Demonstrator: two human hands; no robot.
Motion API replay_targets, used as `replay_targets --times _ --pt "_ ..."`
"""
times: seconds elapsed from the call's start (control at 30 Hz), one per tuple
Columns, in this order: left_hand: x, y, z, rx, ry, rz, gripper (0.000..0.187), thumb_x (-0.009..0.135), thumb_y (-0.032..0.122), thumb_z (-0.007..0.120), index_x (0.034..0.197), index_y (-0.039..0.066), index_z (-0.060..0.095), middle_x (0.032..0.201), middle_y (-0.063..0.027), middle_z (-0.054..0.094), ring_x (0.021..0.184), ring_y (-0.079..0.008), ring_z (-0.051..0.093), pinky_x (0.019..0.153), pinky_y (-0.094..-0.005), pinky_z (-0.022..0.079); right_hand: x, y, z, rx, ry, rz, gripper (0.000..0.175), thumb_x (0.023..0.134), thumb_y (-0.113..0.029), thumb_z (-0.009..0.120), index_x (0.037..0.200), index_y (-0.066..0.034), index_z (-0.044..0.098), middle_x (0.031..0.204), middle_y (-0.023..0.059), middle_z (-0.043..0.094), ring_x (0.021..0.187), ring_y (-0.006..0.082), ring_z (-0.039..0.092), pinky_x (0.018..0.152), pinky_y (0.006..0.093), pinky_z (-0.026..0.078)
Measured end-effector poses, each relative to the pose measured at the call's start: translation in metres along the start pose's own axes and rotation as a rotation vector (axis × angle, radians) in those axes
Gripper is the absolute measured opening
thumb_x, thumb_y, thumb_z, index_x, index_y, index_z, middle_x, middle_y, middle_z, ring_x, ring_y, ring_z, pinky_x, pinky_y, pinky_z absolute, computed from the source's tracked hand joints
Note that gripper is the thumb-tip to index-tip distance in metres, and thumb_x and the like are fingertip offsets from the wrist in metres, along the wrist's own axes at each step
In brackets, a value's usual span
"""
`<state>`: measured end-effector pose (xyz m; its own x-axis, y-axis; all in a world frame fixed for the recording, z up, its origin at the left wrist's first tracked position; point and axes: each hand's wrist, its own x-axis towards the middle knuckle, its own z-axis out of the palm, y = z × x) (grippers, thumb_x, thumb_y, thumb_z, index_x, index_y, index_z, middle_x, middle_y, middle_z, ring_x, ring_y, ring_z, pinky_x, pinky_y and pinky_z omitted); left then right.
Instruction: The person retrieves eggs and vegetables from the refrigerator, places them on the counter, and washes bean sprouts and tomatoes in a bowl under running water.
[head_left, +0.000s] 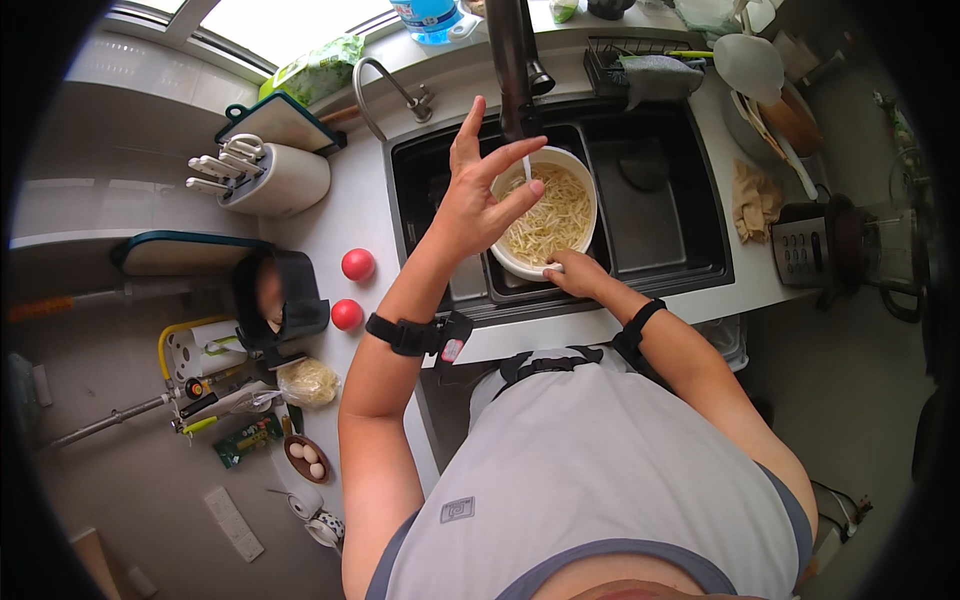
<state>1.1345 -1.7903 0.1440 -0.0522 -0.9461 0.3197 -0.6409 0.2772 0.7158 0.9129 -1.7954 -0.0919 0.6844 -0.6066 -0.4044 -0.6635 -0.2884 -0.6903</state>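
Note:
A round white bowl (592, 202) of bean sprouts (551, 217) sits over the small middle basin of a black double sink (667, 280). A thin stream of water falls into it from the dark faucet (512, 67). My right hand (581, 274) grips the bowl's near rim, thumb at the edge. Raised at the bowl's left side, my left hand (484, 187) has its fingers spread, holding nothing, with thumb and forefinger on either side of the stream as seen from above. Whether water touches the fingers cannot be told.
Two red round things (358, 265) and a white knife block (289, 180) stand left of the sink. Farther down that counter are a bag of noodle-like food (309, 381) and a dish of eggs (298, 469). A blender (817, 244) and crumpled brown cloth (754, 201) lie right.

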Motion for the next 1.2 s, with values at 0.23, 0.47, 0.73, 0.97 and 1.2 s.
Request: replay_targets --times 0.23,0.47,0.73,0.97,1.2 --pt "0.011 0.004 0.014 0.187 0.095 -0.016 0.048 0.089 0.029 0.074 0.135 0.018 0.066 0.157 -0.0233 0.038 0.145 -0.0381 0.036 0.117 -0.0458 0.029 0.003 0.006 -0.005 0.079 0.021 0.006 0.041 0.094 -0.037 0.064 0.118 -0.0042 0.07 0.113 0.0224 0.07 0.111 0.0387 0.065 0.096 0.046 0.05" --pt "0.008 -0.004 0.007 0.194 0.175 -0.058 0.043 0.085 0.027 0.075 0.126 0.016 0.07 0.154 -0.0246 0.042 0.135 -0.041 0.046 0.113 -0.0462 0.036 0.0 0.004 -0.007 0.065 0.036 -0.003 0.04 0.095 -0.036 0.063 0.117 -0.0032 0.069 0.114 0.0221 0.069 0.11 0.0388 0.065 0.096 0.0463 0.05" --pt "-0.001 -0.014 -0.005 0.153 0.186 -0.072 0.041 0.09 0.024 0.072 0.128 0.01 0.069 0.153 -0.0203 0.045 0.141 -0.0344 0.044 0.114 -0.0416 0.035 -0.002 -0.001 -0.004 0.063 0.04 0.038 0.039 0.094 -0.034 0.064 0.117 -0.0029 0.069 0.116 0.0218 0.069 0.112 0.0383 0.064 0.096 0.046 0.05" --pt "-0.096 -0.073 0.003 -0.048 0.243 -0.29 0.034 0.092 0.019 0.069 0.124 0.007 0.068 0.147 -0.0192 0.049 0.134 -0.0321 0.05 0.109 -0.0403 0.042 -0.011 -0.008 0.0 0.032 0.088 0.078 0.034 0.094 -0.029 0.066 0.117 -0.0046 0.068 0.115 0.0188 0.069 0.11 0.0359 0.065 0.095 0.0434 0.051" --pt "-0.237 -0.145 0.026 -0.106 0.075 -0.662 0.03 0.096 0.011 0.065 0.125 0.001 0.065 0.146 -0.0154 0.048 0.12 -0.0241 0.061 0.101 -0.0341 0.051 -0.015 -0.012 0.005 -0.003 0.116 0.09 0.035 0.095 -0.031 0.063 0.117 -0.0049 0.069 0.119 0.0173 0.068 0.113 0.0358 0.063 0.096 0.0446 0.05"
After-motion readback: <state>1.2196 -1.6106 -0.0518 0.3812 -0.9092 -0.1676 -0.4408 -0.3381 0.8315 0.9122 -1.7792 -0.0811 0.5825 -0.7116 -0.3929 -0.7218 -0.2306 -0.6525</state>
